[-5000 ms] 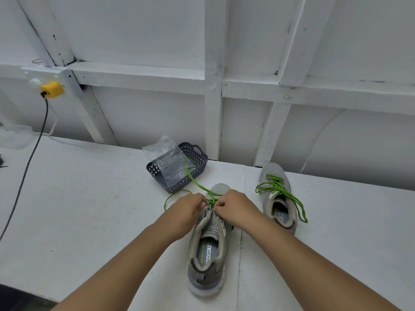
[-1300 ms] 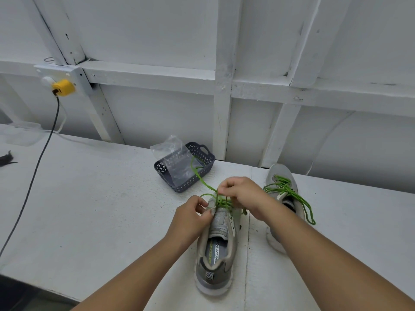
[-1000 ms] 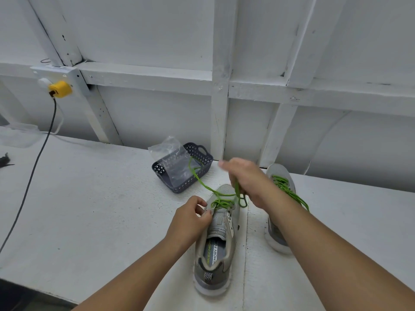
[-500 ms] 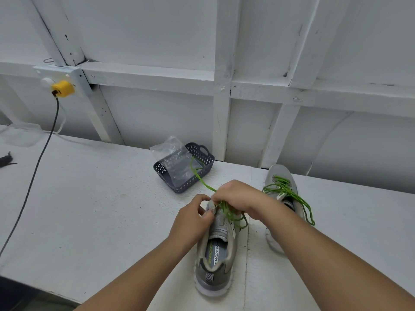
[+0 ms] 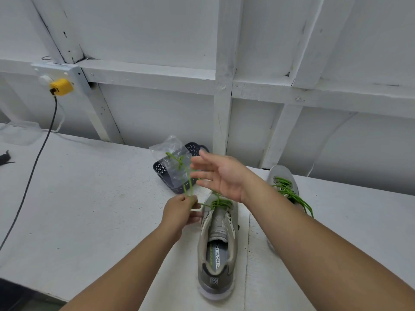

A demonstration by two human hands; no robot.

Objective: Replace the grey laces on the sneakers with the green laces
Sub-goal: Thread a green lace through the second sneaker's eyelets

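A grey sneaker (image 5: pixel 217 248) stands on the white table, heel toward me, with a green lace (image 5: pixel 219 203) threaded through its front eyelets. My left hand (image 5: pixel 180 212) pinches one strand of that lace just left of the shoe's toe; the strand rises up and back over the basket. My right hand (image 5: pixel 219 175) hovers above the toe with fingers spread and palm showing, and the lace runs under it. A second grey sneaker (image 5: pixel 284 187), laced in green, sits behind my right forearm, partly hidden.
A dark perforated basket (image 5: pixel 165 173) with a clear plastic bag (image 5: pixel 173 158) stands behind the shoe near the wall. A yellow plug (image 5: pixel 61 86) and black cable (image 5: pixel 33 167) run down at the left. A dark object (image 5: pixel 5 158) lies at the far left edge.
My right hand has let go at the shoe's eyelets and lifted up with fingers spread. My left hand has shifted slightly left, drawing a lace strand out sideways.
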